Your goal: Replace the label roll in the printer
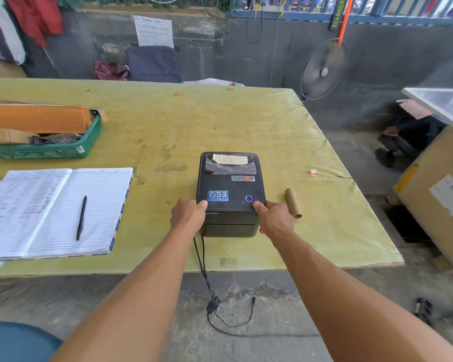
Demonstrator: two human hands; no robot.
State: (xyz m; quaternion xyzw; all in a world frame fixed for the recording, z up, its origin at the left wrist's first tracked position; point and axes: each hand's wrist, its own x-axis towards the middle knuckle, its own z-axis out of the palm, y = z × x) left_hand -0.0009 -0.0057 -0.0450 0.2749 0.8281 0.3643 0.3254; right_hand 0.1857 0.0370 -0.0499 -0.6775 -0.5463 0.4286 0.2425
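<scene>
One yellow-green covered surface (220, 121) across the middle of the frame. Near edge across the lower third, right edge slanting from upper centre down to lower right. Wide bare stretch behind the printer up to the far edge. Narrower bare band to its right, out to the slanting edge.

One open lined notebook (55, 212) at left centre, close to the near edge, with a bare gap between it and the printer. One green basket (47, 150) at upper left, loaded with cardboard and brown paper. One cardboard box (434, 194) off the surface, at the right edge of the frame.

One black printer (230, 189) at lower centre, lid down, front close to the near edge. Pale tan strip (230, 160) behind the lid window at its far end; roll or not, cannot tell.

Two hands: left hand (187, 214) at the front-left corner, right hand (275, 220) at the front-right corner. Each grip grasping the printer, thumb on the lid top, fingers curled down the side.

One black cable (203, 259) from the printer's front, over the near edge, down to the floor. One bare cardboard core (293, 203) lying right of the printer, just beside the right hand, contact unclear. One black pen (81, 218) on the notebook's right page. One small orange-and-white scrap (312, 172) above the core, near the slanting edge.
</scene>
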